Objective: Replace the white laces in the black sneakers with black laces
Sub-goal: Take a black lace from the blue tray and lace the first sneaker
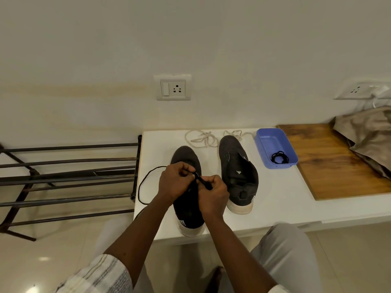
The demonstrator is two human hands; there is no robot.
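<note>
Head view: a white table point(281, 199) carries two black sneakers, toes pointing to its back edge. The left sneaker point(187, 208) stands with its heel at the front edge, near the front left corner. The right sneaker point(238, 174) stands just beside it, apart from it and set a little farther back.

Both hands meet over the eyelet area of the left sneaker. The left hand point(175, 182) has its fingers curled and its fingertips pinched on a black lace point(146, 182). The right hand point(213, 195) has its fingers curled too and pinches the same lace just beside the left fingertips. From the hands, the lace runs out in a wide loop toward the left edge of the table and back under the left forearm.

The white laces point(203, 139) lie loose along the back edge, beyond the sneakers' toes. A blue tray point(259, 142) sits right of the right sneaker, with a coiled black lace point(279, 157) in its near corner.

A wooden board point(330, 161) adjoins the table's right side, with a crumpled cloth point(368, 136) on its far end. A metal rack point(69, 178) stands off the left edge, and a wall socket point(173, 87) is above the back edge.
</note>
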